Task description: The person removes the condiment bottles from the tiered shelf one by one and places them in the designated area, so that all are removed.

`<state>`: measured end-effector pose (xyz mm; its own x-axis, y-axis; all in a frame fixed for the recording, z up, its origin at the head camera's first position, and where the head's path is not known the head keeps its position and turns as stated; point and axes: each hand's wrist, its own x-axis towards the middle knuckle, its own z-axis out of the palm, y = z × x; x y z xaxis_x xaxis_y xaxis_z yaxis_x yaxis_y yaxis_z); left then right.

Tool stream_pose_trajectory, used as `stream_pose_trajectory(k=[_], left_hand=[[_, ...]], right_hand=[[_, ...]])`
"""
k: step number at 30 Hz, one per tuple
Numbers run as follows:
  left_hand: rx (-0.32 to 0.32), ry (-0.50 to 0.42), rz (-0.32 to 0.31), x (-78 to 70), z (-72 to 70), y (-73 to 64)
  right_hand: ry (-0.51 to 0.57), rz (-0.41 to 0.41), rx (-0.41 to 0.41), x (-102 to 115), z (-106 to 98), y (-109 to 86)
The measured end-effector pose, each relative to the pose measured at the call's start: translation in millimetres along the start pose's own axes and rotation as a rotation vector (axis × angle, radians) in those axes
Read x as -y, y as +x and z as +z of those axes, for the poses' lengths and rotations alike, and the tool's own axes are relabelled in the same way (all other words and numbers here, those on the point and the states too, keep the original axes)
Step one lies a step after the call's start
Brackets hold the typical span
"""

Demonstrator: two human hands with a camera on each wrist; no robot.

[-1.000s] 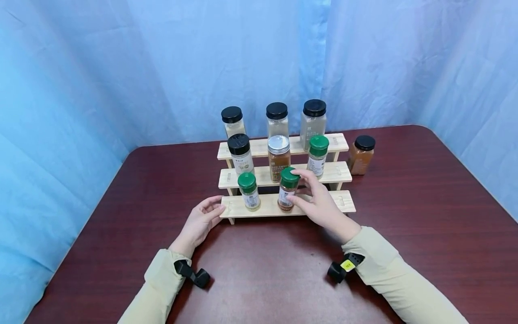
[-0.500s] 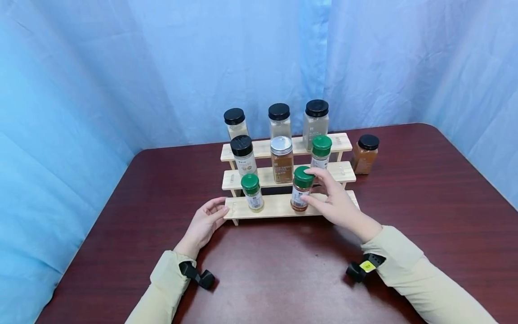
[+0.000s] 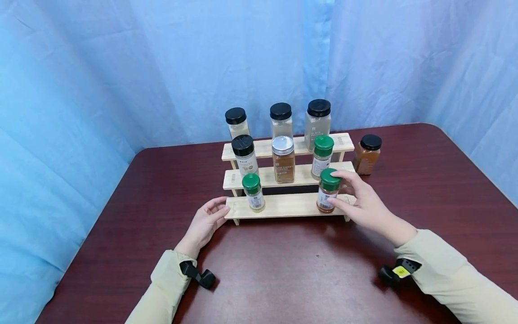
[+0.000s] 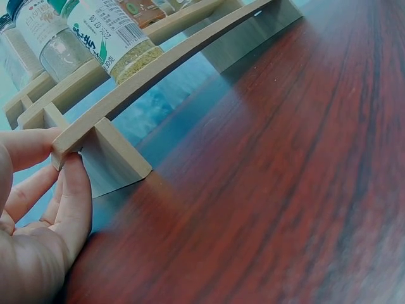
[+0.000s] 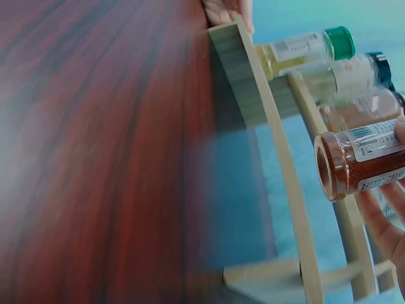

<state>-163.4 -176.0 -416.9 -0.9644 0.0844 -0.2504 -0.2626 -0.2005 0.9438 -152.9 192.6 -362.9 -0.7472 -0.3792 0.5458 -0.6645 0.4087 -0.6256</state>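
Note:
My right hand grips a green-capped spice jar between thumb and fingers, over the right part of the front step of a three-tier wooden rack. Its red-brown filling and exposed base show in the right wrist view, the spice jar being lifted off the board. With thumb and fingertips my left hand pinches the left end of that front step, as the left wrist view shows from close up. Another green-capped jar, with yellowish contents, stands on the front step near my left hand.
On the middle step stand a black-capped jar, a silver-capped jar and a green-capped jar. Three black-capped jars line the top step, one at its right. An orange-brown jar stands on the table right of the rack.
My right hand has carried the green-capped spice jar rightward along the front step, from about its middle to near its right end. My left hand keeps its hold on the rack.

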Motion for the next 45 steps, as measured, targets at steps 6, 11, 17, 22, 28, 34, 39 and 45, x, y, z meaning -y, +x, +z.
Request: stream_pose_trajectory(k=[6, 11, 17, 22, 28, 34, 39, 45], left_hand=[[-0.006, 0.010, 0.001, 1.3, -1.4, -0.2], [-0.004, 0.002, 0.006, 0.6, -0.9, -0.9], [-0.008, -0.011, 0.006, -0.6, -0.3, -1.0], [-0.008, 0.008, 0.006, -1.7, 0.4, -0.8], [-0.003, 0.026, 0.003, -1.4, 0.3, -0.1], [-0.003, 0.027, 0.006, 0.3, -0.6, 0.4], [0.006, 0.019, 0.013, 1.0, -0.6, 0.9], [0.002, 0.019, 0.008, -0.2, -0.3, 0.9]], right_hand=[[-0.039, 0.018, -0.004, -7.2, -16.0, -10.9], [-0.117, 0.035, -0.023, -12.0, -32.4, -19.4], [-0.175, 0.085, -0.039, -19.6, -49.3, -28.6], [-0.205, 0.124, -0.048, -26.9, -60.4, -34.1], [-0.224, 0.150, -0.062, -38.8, -68.4, -40.4], [-0.213, 0.198, -0.082, -51.3, -74.4, -45.9], [-0.182, 0.261, -0.114, -61.2, -81.0, -48.1], [-0.185, 0.344, -0.152, -76.8, -89.6, -47.0]])
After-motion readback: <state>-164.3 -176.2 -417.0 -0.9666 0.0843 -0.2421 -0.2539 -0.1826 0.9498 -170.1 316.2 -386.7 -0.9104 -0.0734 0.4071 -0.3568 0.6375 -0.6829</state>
